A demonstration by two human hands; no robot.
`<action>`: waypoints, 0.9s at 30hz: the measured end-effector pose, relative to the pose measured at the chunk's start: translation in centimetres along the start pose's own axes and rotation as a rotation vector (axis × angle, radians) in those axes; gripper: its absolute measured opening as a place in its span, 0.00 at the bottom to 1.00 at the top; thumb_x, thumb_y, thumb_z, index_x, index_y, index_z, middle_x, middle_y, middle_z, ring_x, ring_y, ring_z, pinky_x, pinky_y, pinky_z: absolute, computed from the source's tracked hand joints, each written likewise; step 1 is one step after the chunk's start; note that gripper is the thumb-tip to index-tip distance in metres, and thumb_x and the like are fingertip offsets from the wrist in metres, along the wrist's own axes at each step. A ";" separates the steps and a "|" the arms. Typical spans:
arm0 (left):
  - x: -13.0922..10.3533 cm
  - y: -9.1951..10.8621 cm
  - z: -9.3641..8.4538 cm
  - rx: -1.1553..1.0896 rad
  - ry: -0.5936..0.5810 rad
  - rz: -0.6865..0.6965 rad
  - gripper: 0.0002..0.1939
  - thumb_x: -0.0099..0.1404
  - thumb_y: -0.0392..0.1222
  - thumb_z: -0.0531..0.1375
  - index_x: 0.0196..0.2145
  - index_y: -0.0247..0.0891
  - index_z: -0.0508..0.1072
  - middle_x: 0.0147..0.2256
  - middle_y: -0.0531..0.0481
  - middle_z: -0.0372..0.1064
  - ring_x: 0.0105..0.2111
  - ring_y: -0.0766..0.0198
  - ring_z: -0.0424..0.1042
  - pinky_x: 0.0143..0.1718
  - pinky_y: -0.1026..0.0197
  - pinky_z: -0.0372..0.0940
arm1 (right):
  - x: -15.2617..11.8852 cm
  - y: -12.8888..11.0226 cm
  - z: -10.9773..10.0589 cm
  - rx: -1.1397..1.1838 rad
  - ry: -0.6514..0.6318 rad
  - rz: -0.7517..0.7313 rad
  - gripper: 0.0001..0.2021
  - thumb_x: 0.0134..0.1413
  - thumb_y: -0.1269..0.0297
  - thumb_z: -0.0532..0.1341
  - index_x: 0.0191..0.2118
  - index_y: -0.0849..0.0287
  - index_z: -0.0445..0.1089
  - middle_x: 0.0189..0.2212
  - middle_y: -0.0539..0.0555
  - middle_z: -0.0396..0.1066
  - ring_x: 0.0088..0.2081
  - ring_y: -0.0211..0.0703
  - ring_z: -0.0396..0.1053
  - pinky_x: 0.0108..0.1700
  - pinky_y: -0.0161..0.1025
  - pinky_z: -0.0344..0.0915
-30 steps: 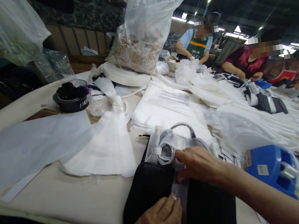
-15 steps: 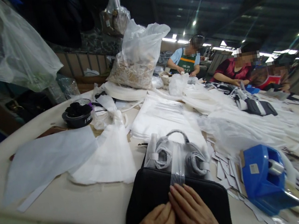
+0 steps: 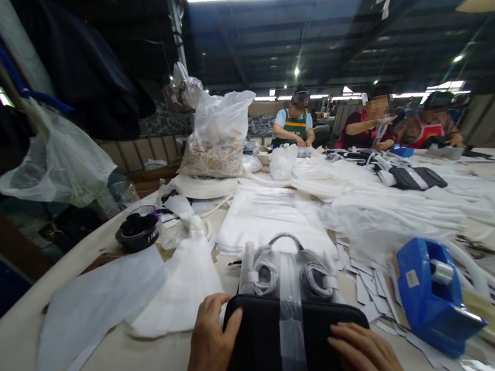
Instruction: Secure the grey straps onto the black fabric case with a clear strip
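Note:
A black bag (image 3: 255, 353) lies in front of me, with a strip of translucent wrap (image 3: 292, 322) running down its middle. At its far end are a thin handle (image 3: 284, 237) and wrapped, coiled straps (image 3: 264, 277). My left hand (image 3: 210, 348) grips the bag's left edge, its thumb on top and its fingers at the far-left corner. Across the right edge, my right hand (image 3: 366, 355) holds the bag with its fingers bent over the top surface; its thumb is hidden.
A blue tape dispenser (image 3: 430, 301) stands at right beside scattered paper strips (image 3: 370, 291). White sheets (image 3: 262, 217) lie beyond the bag. At left are a black round container (image 3: 137, 231) and a pale sheet (image 3: 102, 309). Several people work across the table.
Both hands have moved apart from the bag's middle to its left and right edges. The strip of wrap now shows lying down the bag's middle. The view has tilted up.

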State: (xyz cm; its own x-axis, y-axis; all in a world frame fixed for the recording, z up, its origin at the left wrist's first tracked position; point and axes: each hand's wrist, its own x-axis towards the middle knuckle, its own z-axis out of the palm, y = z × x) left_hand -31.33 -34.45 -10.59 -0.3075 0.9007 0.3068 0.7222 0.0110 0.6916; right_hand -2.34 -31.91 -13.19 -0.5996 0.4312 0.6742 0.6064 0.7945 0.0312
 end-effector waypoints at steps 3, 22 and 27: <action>4.0 0.8 0.6 0.046 -0.187 -0.155 0.14 0.59 0.48 0.51 0.32 0.35 0.68 0.34 0.44 0.69 0.37 0.56 0.69 0.39 0.56 0.64 | 2.5 0.5 -0.4 0.017 0.052 0.103 0.15 0.52 0.73 0.55 0.47 0.57 0.65 0.42 0.57 0.71 0.46 0.49 0.68 0.44 0.46 0.67; 6.0 5.8 3.6 0.585 -0.383 0.068 0.12 0.64 0.38 0.48 0.43 0.31 0.61 0.33 0.43 0.70 0.36 0.56 0.72 0.36 0.60 0.62 | 7.1 -2.3 4.5 0.020 -0.011 0.127 0.20 0.45 0.79 0.53 0.46 0.60 0.66 0.40 0.53 0.70 0.43 0.47 0.64 0.49 0.45 0.59; 7.3 6.0 4.1 0.676 -0.440 0.179 0.12 0.64 0.37 0.44 0.42 0.29 0.61 0.30 0.42 0.69 0.34 0.54 0.72 0.34 0.58 0.63 | 7.0 -2.3 4.3 -0.024 -0.037 0.100 0.21 0.43 0.78 0.54 0.47 0.63 0.66 0.41 0.56 0.70 0.43 0.48 0.64 0.49 0.44 0.60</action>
State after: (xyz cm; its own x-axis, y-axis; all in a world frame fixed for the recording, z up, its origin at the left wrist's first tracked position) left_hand -26.73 -26.05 -6.88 0.0166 0.9998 -0.0067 0.9973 -0.0161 0.0711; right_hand -10.22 -28.91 -11.70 -0.5542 0.5232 0.6473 0.6760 0.7367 -0.0167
